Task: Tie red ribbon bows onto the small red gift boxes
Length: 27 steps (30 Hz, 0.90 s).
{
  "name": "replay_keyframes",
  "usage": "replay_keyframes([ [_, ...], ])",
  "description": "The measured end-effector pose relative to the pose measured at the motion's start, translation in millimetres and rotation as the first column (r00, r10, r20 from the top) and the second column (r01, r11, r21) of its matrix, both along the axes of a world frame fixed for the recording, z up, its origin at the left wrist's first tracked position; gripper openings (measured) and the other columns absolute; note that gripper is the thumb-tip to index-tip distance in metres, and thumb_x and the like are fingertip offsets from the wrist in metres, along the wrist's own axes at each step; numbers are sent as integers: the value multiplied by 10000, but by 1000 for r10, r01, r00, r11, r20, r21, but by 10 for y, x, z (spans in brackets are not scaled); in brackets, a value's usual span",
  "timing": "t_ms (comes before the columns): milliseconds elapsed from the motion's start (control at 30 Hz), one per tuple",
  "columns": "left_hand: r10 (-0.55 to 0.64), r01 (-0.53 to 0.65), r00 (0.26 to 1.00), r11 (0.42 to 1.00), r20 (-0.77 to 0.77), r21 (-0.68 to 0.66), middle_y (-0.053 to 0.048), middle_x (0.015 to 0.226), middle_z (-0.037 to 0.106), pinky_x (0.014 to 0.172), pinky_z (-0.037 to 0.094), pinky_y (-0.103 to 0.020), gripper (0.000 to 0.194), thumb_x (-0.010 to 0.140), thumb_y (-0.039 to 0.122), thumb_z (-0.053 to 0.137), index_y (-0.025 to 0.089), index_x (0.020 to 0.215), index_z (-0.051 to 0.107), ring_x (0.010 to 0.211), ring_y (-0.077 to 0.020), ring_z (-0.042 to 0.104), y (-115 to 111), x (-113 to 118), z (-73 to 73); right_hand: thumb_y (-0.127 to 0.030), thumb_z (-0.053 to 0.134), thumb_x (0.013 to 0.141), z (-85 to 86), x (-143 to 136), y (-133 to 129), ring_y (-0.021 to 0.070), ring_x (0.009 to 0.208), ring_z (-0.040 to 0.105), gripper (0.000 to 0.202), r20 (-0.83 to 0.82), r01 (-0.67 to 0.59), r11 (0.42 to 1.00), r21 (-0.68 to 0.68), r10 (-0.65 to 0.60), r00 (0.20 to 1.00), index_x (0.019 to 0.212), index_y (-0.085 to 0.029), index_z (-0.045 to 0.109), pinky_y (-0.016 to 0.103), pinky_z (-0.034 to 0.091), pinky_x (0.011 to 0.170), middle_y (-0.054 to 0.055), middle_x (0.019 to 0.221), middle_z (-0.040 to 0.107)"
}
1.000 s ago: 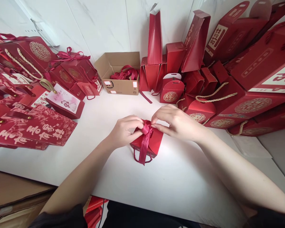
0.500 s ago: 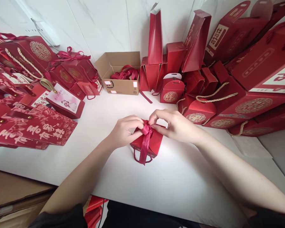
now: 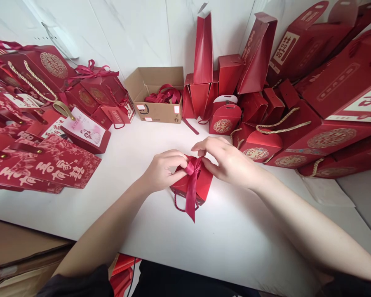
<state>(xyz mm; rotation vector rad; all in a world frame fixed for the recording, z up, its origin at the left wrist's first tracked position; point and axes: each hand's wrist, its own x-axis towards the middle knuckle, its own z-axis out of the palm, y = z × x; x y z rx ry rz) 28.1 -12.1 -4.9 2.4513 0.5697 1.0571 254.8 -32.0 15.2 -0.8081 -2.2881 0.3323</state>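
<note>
A small red gift box (image 3: pixel 204 187) sits on the white table below my hands, with a twisted red cord handle (image 3: pixel 179 206) at its near side. A crimson satin ribbon (image 3: pixel 191 198) is tied in a bow on top, and one tail hangs over the near edge. My left hand (image 3: pixel 163 171) is closed, thumb and fingers pinching the bow's left loop. On the other side, my right hand (image 3: pixel 224 161) pinches the ribbon close to the knot, its index finger stretched out above. The ribbon between its fingertips is mostly hidden.
A cardboard box (image 3: pixel 159 112) with loose red ribbon (image 3: pixel 165 95) stands at the back. Red gift boxes (image 3: pixel 256 142) are stacked along the right. Printed red gift bags (image 3: pixel 64 165) and ribboned boxes (image 3: pixel 102 88) crowd the left. The table's front edge (image 3: pixel 160 262) lies near my body.
The ribbon tail hangs lower and further right, and the knot looks tighter. My right hand has shifted slightly right, its index finger straighter. My left hand stays on the loop.
</note>
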Motion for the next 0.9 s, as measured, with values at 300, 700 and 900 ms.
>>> replay_keyframes([
  [300,9,-9,1000,1000,-8,12,-14,779,692,693,538,-257,169,799,37,626,194,758,671,754,-131,638,0,-2,-6,-25,465,869,-64,-47,29,184,853,587,283,5,-21,999,-46,21,1000,1080,-204,528,323,468,803,62,997,599],
  [700,-12,11,1000,1000,-17,-8,-21,773,687,680,532,-269,212,790,3,584,197,757,663,764,-143,633,-6,-10,10,-17,446,837,52,295,185,271,910,623,318,183,439,839,323,-510,840,1042,-207,596,381,418,760,96,1016,665],
  [900,-12,12,1000,999,3,-38,-17,789,693,718,533,-279,205,797,-2,590,193,786,655,784,-141,630,-16,-1,23,-119,582,759,144,677,209,321,1033,617,360,398,350,936,34,-334,855,1100,-224,627,425,470,806,92,1109,661],
])
